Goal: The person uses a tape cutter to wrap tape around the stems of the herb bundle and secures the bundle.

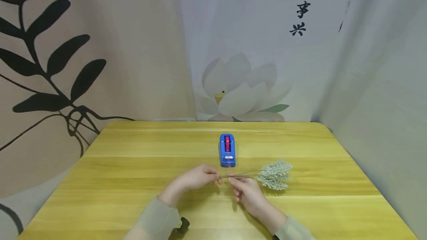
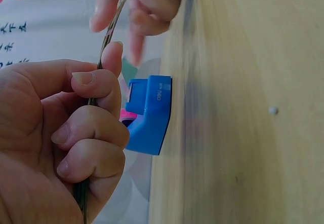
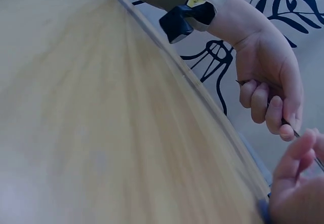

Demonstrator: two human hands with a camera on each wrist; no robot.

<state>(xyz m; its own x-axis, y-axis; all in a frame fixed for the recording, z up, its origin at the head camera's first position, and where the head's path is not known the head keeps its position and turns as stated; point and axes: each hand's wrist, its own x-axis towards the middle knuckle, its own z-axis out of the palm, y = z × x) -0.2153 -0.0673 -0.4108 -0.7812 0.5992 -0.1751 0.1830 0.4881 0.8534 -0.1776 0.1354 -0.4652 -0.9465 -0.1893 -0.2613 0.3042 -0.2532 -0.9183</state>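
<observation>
A small bunch of pale grey-green artificial flowers (image 1: 275,175) lies sideways above the table, its heads to the right and thin stems to the left. My left hand (image 1: 201,176) grips the stem ends; in the left wrist view the fingers curl round the dark stems (image 2: 106,39). Closer to the flower heads, my right hand (image 1: 248,193) pinches the stems between thumb and fingers, and it looks blurred in the left wrist view. Just beyond both hands stands a blue tape dispenser (image 1: 227,161) with a pink-red roll (image 1: 228,143) in it.
The wooden table (image 1: 133,151) reaches back to a curtain (image 1: 146,47) printed with leaves, a lotus and characters. A small pale round bit (image 2: 273,110) lies on the tabletop in the left wrist view. A dark device (image 1: 182,225) sits at my left cuff.
</observation>
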